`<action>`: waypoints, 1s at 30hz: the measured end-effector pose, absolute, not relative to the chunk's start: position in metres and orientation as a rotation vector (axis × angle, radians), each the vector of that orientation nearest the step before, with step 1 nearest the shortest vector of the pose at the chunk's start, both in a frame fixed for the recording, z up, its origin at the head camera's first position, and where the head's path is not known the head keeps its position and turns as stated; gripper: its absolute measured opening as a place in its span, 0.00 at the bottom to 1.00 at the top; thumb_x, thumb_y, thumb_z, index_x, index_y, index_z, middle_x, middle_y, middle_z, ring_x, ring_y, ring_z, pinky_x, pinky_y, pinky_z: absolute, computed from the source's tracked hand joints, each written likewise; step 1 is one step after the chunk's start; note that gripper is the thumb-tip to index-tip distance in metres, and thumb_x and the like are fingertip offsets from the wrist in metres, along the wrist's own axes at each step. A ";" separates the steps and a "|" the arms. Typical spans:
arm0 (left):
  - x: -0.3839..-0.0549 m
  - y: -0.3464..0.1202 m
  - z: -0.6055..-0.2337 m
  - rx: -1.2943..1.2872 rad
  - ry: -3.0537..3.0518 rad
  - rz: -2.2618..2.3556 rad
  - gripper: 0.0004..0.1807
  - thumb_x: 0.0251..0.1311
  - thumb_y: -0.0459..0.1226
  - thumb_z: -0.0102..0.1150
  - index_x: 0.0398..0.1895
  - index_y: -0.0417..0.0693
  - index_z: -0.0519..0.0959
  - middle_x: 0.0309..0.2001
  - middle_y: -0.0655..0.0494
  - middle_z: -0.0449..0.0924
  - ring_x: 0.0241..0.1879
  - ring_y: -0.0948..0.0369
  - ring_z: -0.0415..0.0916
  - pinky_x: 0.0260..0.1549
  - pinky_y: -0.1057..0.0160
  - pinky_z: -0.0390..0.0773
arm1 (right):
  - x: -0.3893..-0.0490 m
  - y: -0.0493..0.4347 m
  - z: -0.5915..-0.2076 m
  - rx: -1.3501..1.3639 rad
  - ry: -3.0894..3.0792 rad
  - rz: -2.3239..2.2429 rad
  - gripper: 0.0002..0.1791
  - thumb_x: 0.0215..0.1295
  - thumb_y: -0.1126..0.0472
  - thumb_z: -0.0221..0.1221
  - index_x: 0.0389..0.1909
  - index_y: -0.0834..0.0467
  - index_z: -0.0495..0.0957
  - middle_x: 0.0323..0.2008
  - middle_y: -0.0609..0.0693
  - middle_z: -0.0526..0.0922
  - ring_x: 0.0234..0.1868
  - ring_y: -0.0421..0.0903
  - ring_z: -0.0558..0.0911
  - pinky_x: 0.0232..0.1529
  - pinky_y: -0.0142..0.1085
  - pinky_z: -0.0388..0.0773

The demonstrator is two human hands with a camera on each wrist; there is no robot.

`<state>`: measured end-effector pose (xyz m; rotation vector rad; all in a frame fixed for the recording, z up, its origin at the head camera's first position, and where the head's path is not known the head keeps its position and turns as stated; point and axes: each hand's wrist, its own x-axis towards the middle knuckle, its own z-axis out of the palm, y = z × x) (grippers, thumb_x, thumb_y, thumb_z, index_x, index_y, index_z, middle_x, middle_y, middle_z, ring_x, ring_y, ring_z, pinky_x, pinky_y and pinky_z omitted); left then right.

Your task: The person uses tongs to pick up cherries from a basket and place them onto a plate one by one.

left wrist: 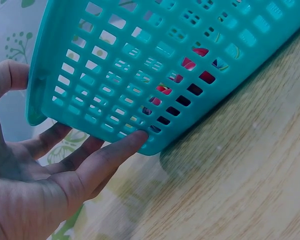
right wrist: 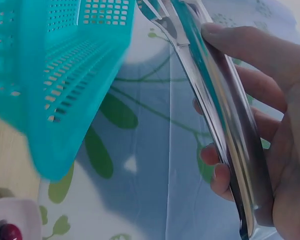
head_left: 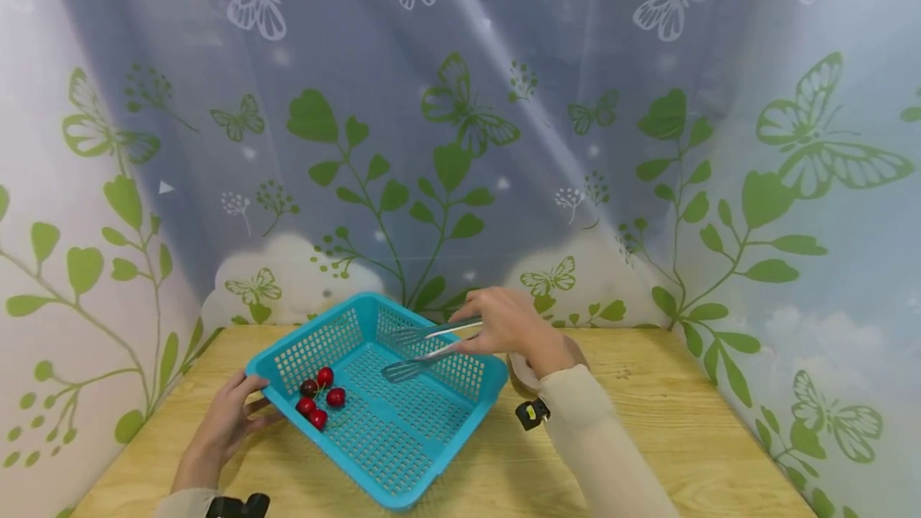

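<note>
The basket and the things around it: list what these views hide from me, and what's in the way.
Cherries, left wrist view: mostly behind the basket wall; only patches show through its holes.
Tongs, right wrist view: tips cut off by the top edge.
Bowl, head view: mostly hidden by the right forearm.
Its contents, right wrist view: cut off by the bottom edge; amount unclear.
</note>
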<state>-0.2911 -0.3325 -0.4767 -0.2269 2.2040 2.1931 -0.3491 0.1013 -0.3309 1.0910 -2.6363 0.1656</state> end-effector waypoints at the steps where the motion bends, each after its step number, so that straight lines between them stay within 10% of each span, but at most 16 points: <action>1: -0.291 -0.333 -0.477 -0.231 2.202 2.193 0.35 0.78 0.41 0.41 0.82 0.43 0.45 0.69 0.41 0.55 0.70 0.37 0.63 0.55 0.53 0.89 | -0.351 0.096 -0.329 1.102 -2.655 0.157 0.22 0.56 0.38 0.72 0.50 0.41 0.89 0.48 0.47 0.87 0.34 0.45 0.83 0.19 0.27 0.61; 12: -0.292 -0.333 -0.477 -0.235 2.189 2.209 0.35 0.78 0.41 0.42 0.82 0.44 0.46 0.70 0.41 0.55 0.69 0.38 0.65 0.56 0.52 0.88 | -0.369 0.041 -0.323 1.175 -2.762 0.152 0.20 0.58 0.39 0.72 0.50 0.40 0.89 0.48 0.41 0.89 0.41 0.38 0.83 0.30 0.29 0.75; 20: -0.292 -0.332 -0.478 -0.239 2.167 2.218 0.36 0.78 0.41 0.41 0.83 0.44 0.42 0.72 0.39 0.52 0.73 0.34 0.58 0.57 0.52 0.88 | -0.381 0.010 -0.341 1.161 -2.848 0.132 0.16 0.56 0.38 0.73 0.45 0.36 0.90 0.27 0.37 0.81 0.23 0.35 0.65 0.21 0.28 0.55; 30: -0.292 -0.333 -0.478 -0.215 2.177 2.206 0.37 0.79 0.42 0.40 0.83 0.44 0.41 0.73 0.37 0.50 0.75 0.31 0.53 0.57 0.51 0.88 | -0.388 -0.009 -0.364 1.101 -2.919 0.151 0.14 0.55 0.39 0.74 0.42 0.35 0.90 0.35 0.35 0.86 0.28 0.33 0.75 0.24 0.27 0.69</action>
